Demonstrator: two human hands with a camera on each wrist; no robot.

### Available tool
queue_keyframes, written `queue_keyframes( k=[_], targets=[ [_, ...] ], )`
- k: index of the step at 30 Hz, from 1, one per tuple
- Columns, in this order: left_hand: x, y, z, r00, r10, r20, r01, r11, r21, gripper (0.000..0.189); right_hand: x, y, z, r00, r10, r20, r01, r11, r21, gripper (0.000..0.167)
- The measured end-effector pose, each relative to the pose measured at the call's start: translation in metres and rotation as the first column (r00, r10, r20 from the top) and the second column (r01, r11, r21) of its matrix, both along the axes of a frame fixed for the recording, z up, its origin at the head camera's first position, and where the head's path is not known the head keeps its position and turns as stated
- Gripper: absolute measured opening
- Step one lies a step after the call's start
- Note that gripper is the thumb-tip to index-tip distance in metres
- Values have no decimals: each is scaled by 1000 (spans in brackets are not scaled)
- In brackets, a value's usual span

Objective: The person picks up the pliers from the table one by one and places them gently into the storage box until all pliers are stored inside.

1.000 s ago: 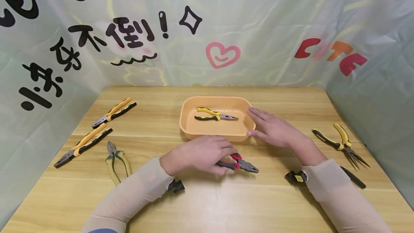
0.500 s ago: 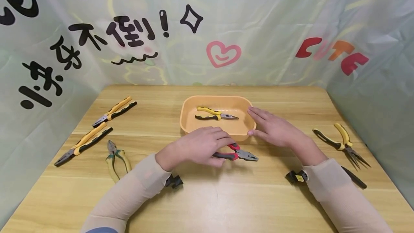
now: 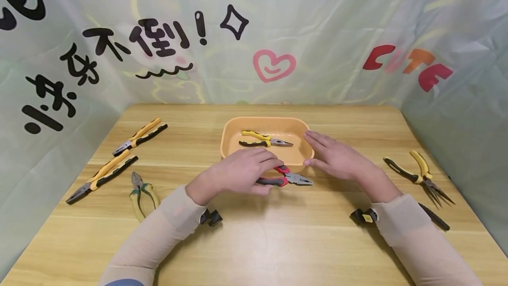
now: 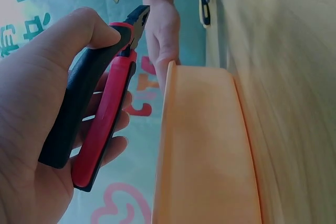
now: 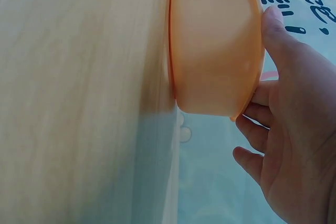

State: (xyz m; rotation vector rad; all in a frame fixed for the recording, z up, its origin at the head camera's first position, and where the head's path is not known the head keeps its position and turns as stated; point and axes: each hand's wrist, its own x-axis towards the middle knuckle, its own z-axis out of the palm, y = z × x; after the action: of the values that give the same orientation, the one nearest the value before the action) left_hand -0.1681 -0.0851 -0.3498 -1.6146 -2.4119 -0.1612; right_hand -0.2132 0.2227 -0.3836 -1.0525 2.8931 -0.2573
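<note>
My left hand point(image 3: 242, 171) grips red-and-black combination pliers point(image 3: 298, 179) by the handles, with the jaws pointing right. In the left wrist view, the thumb lies over the black handle point(image 4: 86, 98) and the fingers curl behind the red one; the pliers are raised beside the rim of an orange plastic box point(image 4: 168, 129). From the head view, they are just in front of the box's near wall. My right hand point(image 3: 337, 158) holds the right end of the box point(image 3: 224, 140), thumb at the near corner and fingers along the end rim. Yellow-and-black needle-nose pliers point(image 3: 266, 139) lie inside.
On the left of the wooden table point(image 3: 278, 242) lie two orange-and-black pliers point(image 3: 140, 135), point(image 3: 103, 175) and green-and-yellow diagonal pliers point(image 3: 143, 195). Yellow-handled pliers point(image 3: 420, 175) lie at the right, near a black handle point(image 3: 435, 218) partly behind the right sleeve. A printed curtain point(image 3: 325, 21) surrounds the back.
My left hand has lifted the red-and-black pliers off the table area in front and moved them up toward the box's near rim. The right hand stays at the box's end.
</note>
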Motion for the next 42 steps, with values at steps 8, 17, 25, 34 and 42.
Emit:
queue_keyframes(
  k=[8, 17, 25, 34, 42],
  targets=[
    [-4, -6, 1, 999, 51, 15, -52, 998, 21, 52, 1, 0, 1, 1000, -1, -1, 1, 1000, 5, 87],
    [-10, -11, 2, 994, 107, 27, -108, 993, 38, 53, 1, -1, 1, 1000, 0, 3, 0, 1000, 8, 87],
    [-16, -15, 0, 985, 168, 35, -170, 983, 69, 50, 1, 0, 2, 1000, 2, -3, -1, 1000, 6, 87],
    [-18, -17, 0, 970, 232, 67, -236, 970, 55, 54, 1, 0, 1, 1000, 13, -17, -13, 1000, 8, 85],
    [-24, -18, -1, 945, 309, 106, -311, 950, 9, 56, 0, 1, 1, 1000, 20, -22, -20, 1000, 7, 84]
  ],
)
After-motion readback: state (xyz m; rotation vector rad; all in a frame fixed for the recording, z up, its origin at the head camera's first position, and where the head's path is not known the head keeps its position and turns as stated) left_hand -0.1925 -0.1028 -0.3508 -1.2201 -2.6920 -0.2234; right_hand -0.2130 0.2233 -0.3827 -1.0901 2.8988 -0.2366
